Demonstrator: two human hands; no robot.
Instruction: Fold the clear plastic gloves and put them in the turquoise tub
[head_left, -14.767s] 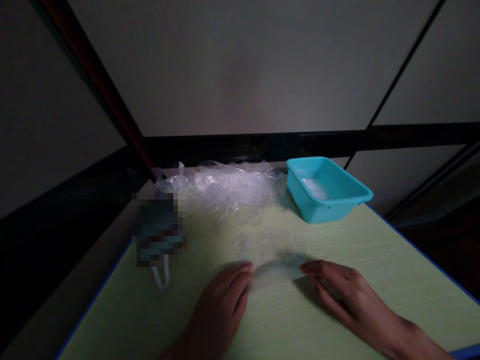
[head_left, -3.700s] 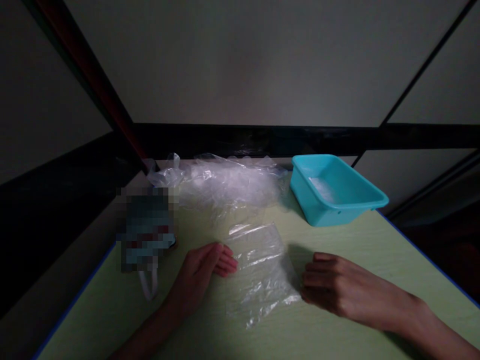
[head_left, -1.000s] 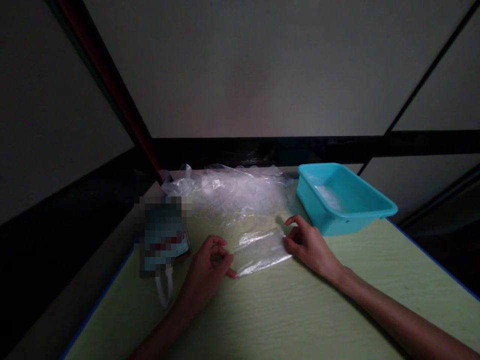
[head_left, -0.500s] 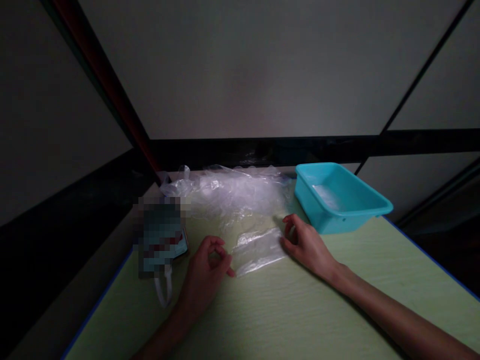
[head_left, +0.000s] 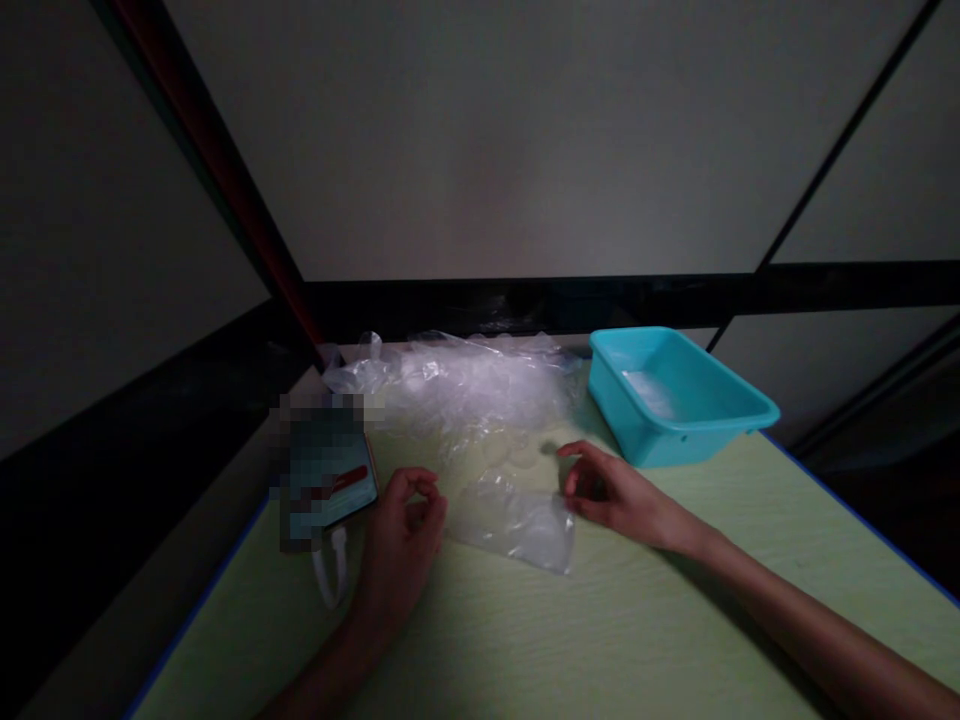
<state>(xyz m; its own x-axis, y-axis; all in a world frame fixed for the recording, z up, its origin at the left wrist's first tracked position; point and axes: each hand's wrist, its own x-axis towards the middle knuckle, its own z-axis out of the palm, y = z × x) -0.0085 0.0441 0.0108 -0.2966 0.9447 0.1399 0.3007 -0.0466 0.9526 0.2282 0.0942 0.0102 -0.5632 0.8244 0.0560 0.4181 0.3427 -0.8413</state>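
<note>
A small clear plastic bag [head_left: 517, 525] stretches between my two hands, just above or on the pale green table; I cannot tell which. The curled fingers of my left hand [head_left: 405, 530] pinch at its left edge, the fingertips close together. At the upper right corner, the thumb and finger of my right hand [head_left: 619, 498] close on the bag, with the other fingers bent loosely above. Behind both hands lies a heap of crumpled clear plastic bags [head_left: 480, 385].
A turquoise plastic basin [head_left: 675, 440] stands at the back right, with something whitish and clear in it. On the left are a partly blurred phone [head_left: 349, 490] and a white strap [head_left: 340, 560]. The table [head_left: 525, 640] meets a pale panelled wall [head_left: 487, 150] behind.
My left hand has shifted slightly left, and my right hand has turned a little lower. The bag between them has changed shape, its lower right corner now reaching nearer to me.
</note>
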